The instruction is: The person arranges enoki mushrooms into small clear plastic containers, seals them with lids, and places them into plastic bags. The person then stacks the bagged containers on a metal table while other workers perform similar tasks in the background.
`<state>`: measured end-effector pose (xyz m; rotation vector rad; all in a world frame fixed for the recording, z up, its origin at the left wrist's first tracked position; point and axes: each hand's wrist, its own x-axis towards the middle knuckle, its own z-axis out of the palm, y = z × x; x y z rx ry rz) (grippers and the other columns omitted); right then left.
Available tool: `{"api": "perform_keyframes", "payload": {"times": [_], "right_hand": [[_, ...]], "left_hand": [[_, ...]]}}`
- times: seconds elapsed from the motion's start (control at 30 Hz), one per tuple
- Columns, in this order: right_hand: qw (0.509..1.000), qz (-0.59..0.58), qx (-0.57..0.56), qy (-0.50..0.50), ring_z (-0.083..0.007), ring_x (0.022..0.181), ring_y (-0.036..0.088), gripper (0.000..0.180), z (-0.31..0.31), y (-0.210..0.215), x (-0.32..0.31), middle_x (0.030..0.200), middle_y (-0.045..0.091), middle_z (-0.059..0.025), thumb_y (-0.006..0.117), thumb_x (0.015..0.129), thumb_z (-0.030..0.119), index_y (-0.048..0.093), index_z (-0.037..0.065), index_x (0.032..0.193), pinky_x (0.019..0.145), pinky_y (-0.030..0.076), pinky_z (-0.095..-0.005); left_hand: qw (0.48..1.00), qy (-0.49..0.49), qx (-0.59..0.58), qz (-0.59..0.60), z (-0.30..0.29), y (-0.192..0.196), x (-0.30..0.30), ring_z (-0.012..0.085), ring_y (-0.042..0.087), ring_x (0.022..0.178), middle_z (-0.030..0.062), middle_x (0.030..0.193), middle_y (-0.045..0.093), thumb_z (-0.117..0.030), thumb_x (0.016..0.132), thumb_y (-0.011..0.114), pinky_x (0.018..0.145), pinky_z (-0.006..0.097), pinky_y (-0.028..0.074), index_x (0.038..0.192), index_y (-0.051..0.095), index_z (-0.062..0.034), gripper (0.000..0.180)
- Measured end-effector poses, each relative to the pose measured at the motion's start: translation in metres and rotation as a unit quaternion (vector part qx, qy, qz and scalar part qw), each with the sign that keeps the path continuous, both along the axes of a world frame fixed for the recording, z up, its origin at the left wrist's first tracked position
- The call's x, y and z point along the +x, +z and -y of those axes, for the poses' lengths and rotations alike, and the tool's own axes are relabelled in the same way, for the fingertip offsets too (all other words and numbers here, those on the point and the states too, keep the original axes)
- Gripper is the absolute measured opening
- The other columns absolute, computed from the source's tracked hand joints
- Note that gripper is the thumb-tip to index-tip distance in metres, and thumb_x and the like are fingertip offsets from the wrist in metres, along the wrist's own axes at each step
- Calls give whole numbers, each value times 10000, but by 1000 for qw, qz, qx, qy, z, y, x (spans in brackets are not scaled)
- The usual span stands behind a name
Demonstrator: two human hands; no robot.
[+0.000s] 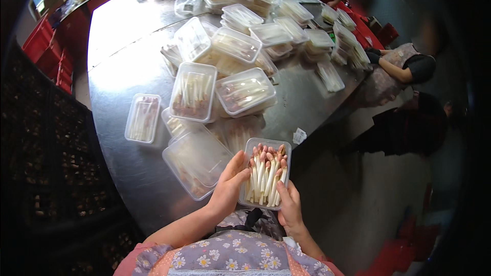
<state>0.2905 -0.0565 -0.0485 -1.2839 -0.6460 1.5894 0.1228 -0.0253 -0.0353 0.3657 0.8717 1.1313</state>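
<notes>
- Around the filled tub (251, 150), left hand (230, 184) and right hand (290, 208) clamp on, both partly hidden!
- Left of the tub, a cloudy container (197, 157) blurs its contents.

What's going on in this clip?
The person's left hand and right hand hold a clear plastic tub of pale, pink-tipped shoots at the near edge of a metal table. More filled tubs are heaped beyond it. Other people are at the table's far and right sides.
</notes>
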Motion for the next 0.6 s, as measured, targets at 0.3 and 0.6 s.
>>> {"api": "perform_keyframes", "payload": {"times": [0.3, 0.6], "right_hand": [[997, 59, 35, -42, -126, 1133, 488, 362, -8, -9, 34, 1256, 521, -86, 486, 954, 86, 456, -58, 1285, 1001, 359, -278], [986, 140, 95, -2, -156, 1142, 496, 412, -61, -17, 82, 1261, 517, -116, 493, 948, 104, 403, -70, 1311, 1002, 370, -298]], "left_hand": [[997, -45, -40, -43, -31, -25, 57, 237, 256, 1399, 175, 1511, 274, -211, 947, 515, 1131, 328, 204, 1458, 221, 42, 642], [977, -23, 52, -205, -76, -58, 121, 287, 302, 1375, 233, 1476, 298, -251, 946, 522, 1116, 348, 243, 1423, 266, 81, 635]]}}
